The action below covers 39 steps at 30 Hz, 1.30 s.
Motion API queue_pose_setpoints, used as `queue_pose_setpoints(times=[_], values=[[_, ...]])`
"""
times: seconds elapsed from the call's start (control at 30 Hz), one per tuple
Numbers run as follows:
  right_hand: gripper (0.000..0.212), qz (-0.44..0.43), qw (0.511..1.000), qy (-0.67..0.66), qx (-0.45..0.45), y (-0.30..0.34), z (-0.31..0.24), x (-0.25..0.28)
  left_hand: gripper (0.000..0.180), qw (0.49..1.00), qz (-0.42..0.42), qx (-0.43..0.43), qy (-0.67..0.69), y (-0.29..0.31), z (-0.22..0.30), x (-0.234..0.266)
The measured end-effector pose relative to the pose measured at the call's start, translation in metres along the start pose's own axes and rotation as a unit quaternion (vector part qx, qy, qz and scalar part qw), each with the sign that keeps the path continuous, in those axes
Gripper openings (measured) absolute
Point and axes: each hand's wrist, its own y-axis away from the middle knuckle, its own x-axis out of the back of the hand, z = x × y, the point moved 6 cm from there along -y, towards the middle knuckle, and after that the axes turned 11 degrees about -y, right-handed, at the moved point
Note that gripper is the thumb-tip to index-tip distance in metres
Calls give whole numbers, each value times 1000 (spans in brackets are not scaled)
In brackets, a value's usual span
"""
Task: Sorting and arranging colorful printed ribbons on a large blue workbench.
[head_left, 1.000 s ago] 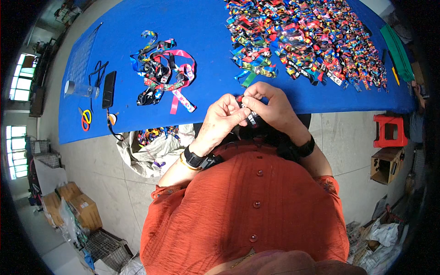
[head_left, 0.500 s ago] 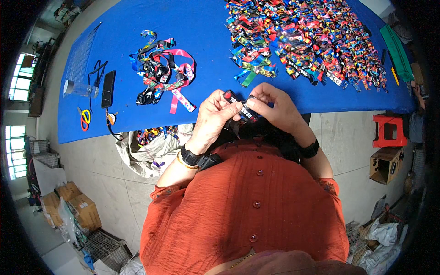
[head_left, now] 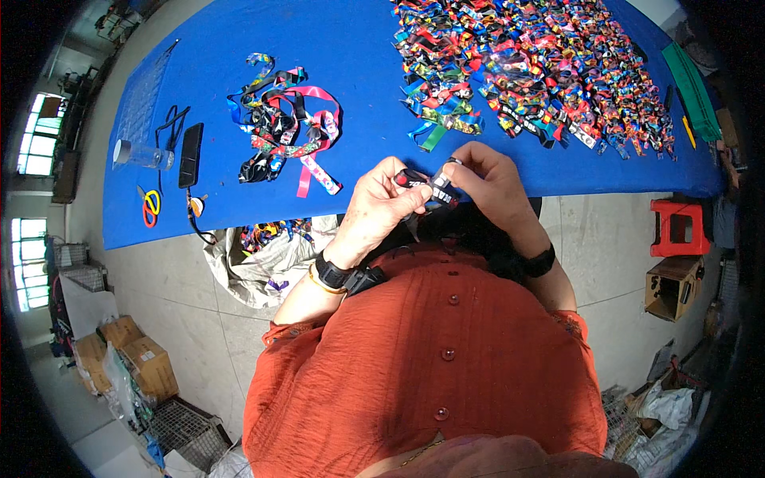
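Observation:
Both hands are together just over the near edge of the blue-covered table (head_left: 366,135), in front of my body. My left hand (head_left: 376,201) pinches a black printed ribbon (head_left: 443,196) with white lettering and some red. Thumb and fingers of my right hand (head_left: 492,182) are closed on the upper end of the same ribbon, to the right of the left thumb. The ribbon is bent or folded between the hands; the part inside the fingers is hidden. Ahead and to the left lies a loose tangle of colourful ribbons (head_left: 291,119).
A dense heap of short colourful ribbon pieces (head_left: 542,72) covers the far right. At left lie a phone (head_left: 190,155), a clear jar (head_left: 143,154) and scissors (head_left: 150,207). Below the edge sits a white sack (head_left: 239,275); a red stool (head_left: 679,228) stands right.
The ribbon has been turned and bent between my fingers. My right hand has shifted slightly right, its fingers raising the ribbon's end. The left hand keeps its pinch.

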Motion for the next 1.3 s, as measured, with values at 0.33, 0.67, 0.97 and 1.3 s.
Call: queue_pose_setpoints(times=[0.33, 0.67, 0.97, 1.3], values=[[18, -81, 996, 39, -9, 3, 5, -8, 21, 998, 32, -21, -57, -2, -7, 5], [15, 67, 993, 94, 24, 0, -4, -1, 20, 896, 263, -199, -298, 8, 16, 18], [14, 44, 962, 203, 177, 2, -22, -31, 29, 976, 105, -105, -158, 8, 13, -1], [11, 42, 988, 82, 127, 2, -24, -19, 19, 997, 58, -47, 24, 1, -6, 24]])
